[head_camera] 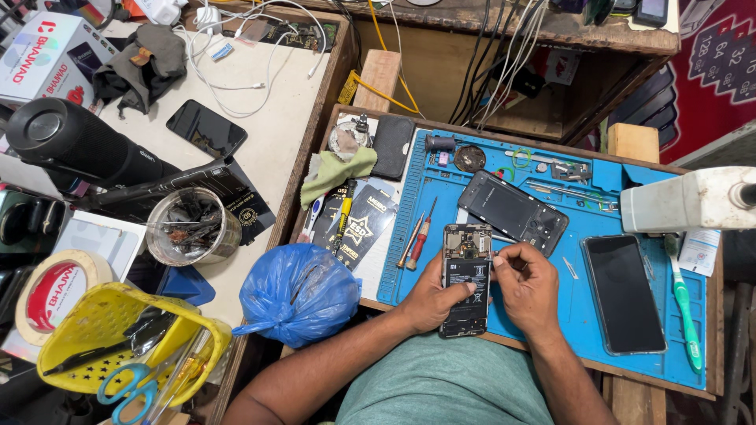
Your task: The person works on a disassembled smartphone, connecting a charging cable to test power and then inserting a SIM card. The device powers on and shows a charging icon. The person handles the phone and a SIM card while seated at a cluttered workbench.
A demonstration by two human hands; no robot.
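An opened smartphone [466,267] with its battery and circuit board showing rests on the blue work mat [575,315]. My left hand [431,297] holds it from the left, thumb lying across the battery. My right hand [526,283] sits at the phone's right edge with fingertips pinched at the upper side; whether it grips a small tool I cannot tell. The phone's dark back cover [512,211] lies just beyond, and a separate black phone [624,293] lies face up to the right.
Two red-handled screwdrivers [419,236] lie left of the phone. A green toothbrush [683,303] is at the mat's right edge. A blue plastic bag [298,293], a yellow basket with scissors [118,346], a tape roll [51,291] and a jar of parts [189,227] crowd the left.
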